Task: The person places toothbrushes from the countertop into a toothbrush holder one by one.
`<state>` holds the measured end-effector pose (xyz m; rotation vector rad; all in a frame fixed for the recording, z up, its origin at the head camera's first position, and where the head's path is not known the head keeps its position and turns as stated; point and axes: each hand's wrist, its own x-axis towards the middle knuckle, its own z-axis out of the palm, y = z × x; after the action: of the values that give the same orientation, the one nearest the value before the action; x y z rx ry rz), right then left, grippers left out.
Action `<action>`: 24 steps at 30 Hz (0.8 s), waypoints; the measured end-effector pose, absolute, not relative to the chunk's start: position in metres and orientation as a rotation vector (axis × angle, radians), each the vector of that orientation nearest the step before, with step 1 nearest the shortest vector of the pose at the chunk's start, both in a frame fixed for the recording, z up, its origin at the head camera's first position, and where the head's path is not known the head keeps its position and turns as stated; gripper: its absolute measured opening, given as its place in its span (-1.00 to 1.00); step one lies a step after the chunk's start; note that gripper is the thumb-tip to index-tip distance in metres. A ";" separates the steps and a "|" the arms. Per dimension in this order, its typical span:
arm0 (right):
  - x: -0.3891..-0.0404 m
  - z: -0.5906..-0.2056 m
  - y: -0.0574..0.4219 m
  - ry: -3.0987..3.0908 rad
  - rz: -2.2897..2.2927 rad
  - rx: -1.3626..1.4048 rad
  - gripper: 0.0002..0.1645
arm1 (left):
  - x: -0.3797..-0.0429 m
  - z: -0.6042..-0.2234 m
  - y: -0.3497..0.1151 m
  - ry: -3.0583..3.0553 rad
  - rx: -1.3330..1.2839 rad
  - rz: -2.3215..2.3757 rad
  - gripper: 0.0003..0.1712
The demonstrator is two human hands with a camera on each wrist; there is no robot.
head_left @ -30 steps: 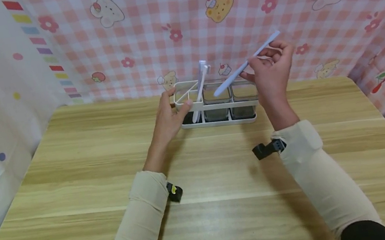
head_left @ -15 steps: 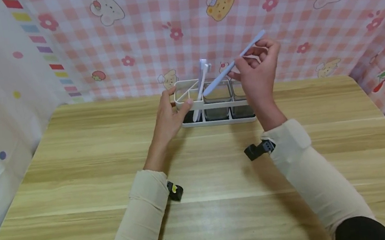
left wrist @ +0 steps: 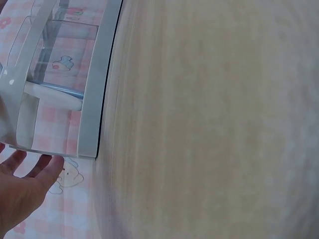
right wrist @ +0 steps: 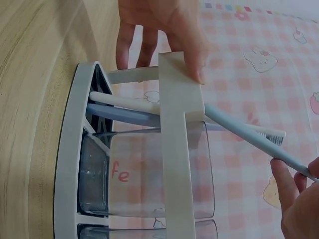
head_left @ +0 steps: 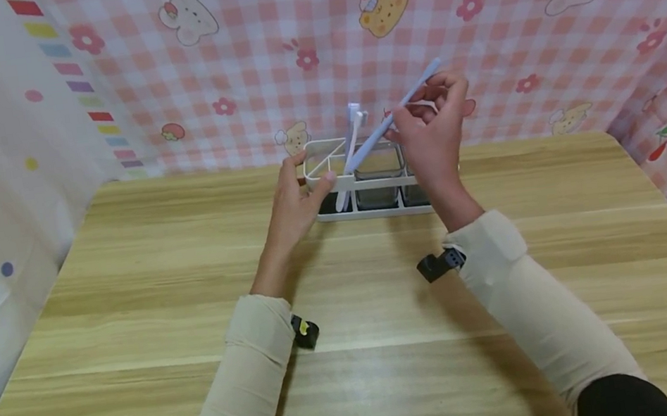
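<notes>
A white toothbrush holder [head_left: 376,214] stands at the back of the table. Its left end is gripped by my left hand [head_left: 293,203], thumb on the front of the upper rim and fingers behind. A white toothbrush [right wrist: 125,102] and a blue toothbrush [right wrist: 130,117] lean in the left section, heads up. My right hand [head_left: 436,140] pinches a light-blue toothbrush [head_left: 376,134], tilted, its lower end at the upper rim beside that section. Whether this end has passed inside is unclear. No bristles show on the held brush. In the left wrist view, left fingers [left wrist: 47,172] touch the holder's end.
Clear cups [head_left: 378,197] fill the holder's middle and right sections; my right hand partly covers the right one. A pink checked cloth [head_left: 260,48] hangs close behind. The wooden table [head_left: 357,375] spreads out in front.
My right hand has moved left with the light-blue toothbrush, bringing its lower end from over the middle cup to the left section's rim. The left hand keeps its grip.
</notes>
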<state>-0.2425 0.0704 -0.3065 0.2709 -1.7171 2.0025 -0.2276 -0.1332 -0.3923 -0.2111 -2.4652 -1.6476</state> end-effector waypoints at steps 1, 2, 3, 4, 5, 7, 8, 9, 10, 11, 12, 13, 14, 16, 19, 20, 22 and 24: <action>-0.242 -0.307 0.069 -1.718 1.995 0.282 -0.51 | -0.228 -0.392 -0.133 -2.465 -0.209 -1.651 -0.19; -0.242 -0.308 0.068 -1.720 1.992 0.287 -0.52 | -0.227 -0.393 -0.133 -2.466 -0.207 -1.651 -0.19; -0.241 -0.308 0.067 -1.723 1.983 0.294 -0.52 | -0.227 -0.393 -0.133 -2.467 -0.205 -1.650 -0.19; -0.241 -0.309 0.066 -1.722 1.982 0.303 -0.53 | -0.227 -0.393 -0.133 -2.468 -0.205 -1.648 -0.19; -0.241 -0.309 0.065 -1.725 1.976 0.313 -0.53 | -0.227 -0.394 -0.133 -2.469 -0.205 -1.647 -0.18; -0.240 -0.310 0.063 -1.730 1.965 0.329 -0.55 | -0.227 -0.395 -0.133 -2.470 -0.206 -1.644 -0.18; -0.240 -0.311 0.062 -1.741 1.952 0.332 -0.56 | -0.227 -0.395 -0.133 -2.470 -0.208 -1.642 -0.19; -0.240 -0.311 0.061 -1.752 1.936 0.336 -0.57 | -0.227 -0.395 -0.133 -2.470 -0.209 -1.641 -0.18; -0.240 -0.312 0.060 -1.764 1.920 0.338 -0.57 | -0.227 -0.395 -0.133 -2.469 -0.210 -1.643 -0.18; -0.241 -0.312 0.058 -1.781 1.900 0.340 -0.57 | -0.227 -0.395 -0.134 -2.469 -0.211 -1.645 -0.18; -0.241 -0.313 0.057 -1.794 1.885 0.345 -0.57 | -0.227 -0.395 -0.134 -2.466 -0.214 -1.644 -0.19; -0.241 -0.314 0.056 -1.809 1.868 0.348 -0.58 | -0.227 -0.395 -0.134 -2.463 -0.217 -1.643 -0.19; -0.241 -0.315 0.055 -1.822 1.855 0.351 -0.58 | -0.227 -0.395 -0.134 -2.460 -0.220 -1.643 -0.20; -0.241 -0.316 0.053 -1.833 1.840 0.368 -0.58 | -0.227 -0.395 -0.134 -2.457 -0.227 -1.638 -0.21; -0.240 -0.318 0.050 -1.826 1.818 0.400 -0.58 | -0.228 -0.395 -0.134 -2.457 -0.238 -1.633 -0.21; -0.241 -0.319 0.049 -1.824 1.813 0.408 -0.58 | -0.228 -0.395 -0.134 -2.458 -0.239 -1.633 -0.20; -0.241 -0.320 0.047 -1.823 1.806 0.423 -0.58 | -0.229 -0.395 -0.134 -2.460 -0.239 -1.632 -0.19; -0.241 -0.322 0.045 -1.830 1.800 0.432 -0.58 | -0.229 -0.395 -0.135 -2.458 -0.236 -1.631 -0.19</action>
<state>-0.2411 0.0446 -0.3219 0.4317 -1.8298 1.7997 -0.2292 -0.1347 -0.3954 -0.2359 -2.4584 -1.6311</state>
